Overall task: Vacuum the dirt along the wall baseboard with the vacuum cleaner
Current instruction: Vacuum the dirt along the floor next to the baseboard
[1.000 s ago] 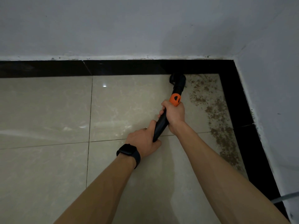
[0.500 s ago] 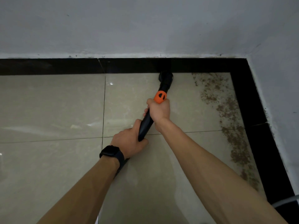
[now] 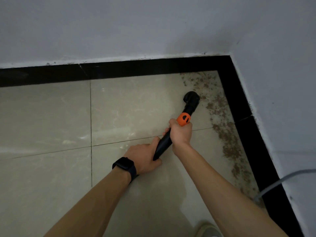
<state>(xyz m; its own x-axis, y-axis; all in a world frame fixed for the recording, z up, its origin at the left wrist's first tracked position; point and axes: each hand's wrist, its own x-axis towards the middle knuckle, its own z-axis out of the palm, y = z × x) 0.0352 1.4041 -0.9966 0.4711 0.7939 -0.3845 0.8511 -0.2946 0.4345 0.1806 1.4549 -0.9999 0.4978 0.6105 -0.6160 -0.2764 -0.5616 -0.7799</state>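
I hold a black vacuum wand (image 3: 164, 144) with an orange collar (image 3: 183, 119) in both hands. My right hand (image 3: 181, 133) grips it just below the collar. Lower down, my left hand (image 3: 145, 156), with a black watch on its wrist, grips the wand's rear end. The round black nozzle (image 3: 191, 98) sits on the beige tile at the left edge of the brown dirt (image 3: 227, 137). That dirt runs in a band along the right black baseboard (image 3: 253, 139) and into the corner (image 3: 201, 81).
The far black baseboard (image 3: 119, 69) runs along the grey wall (image 3: 136, 28). A grey cable (image 3: 280, 180) hangs by the right wall and reaches the floor. A shoe (image 3: 207, 230) shows at the bottom edge. Beige floor tiles (image 3: 51, 117) stretch to the left.
The nozzle has left the far baseboard, moving toward me and right to the edge of the dirt band. The view has turned so the corner sits further right. Both hands keep their grip.
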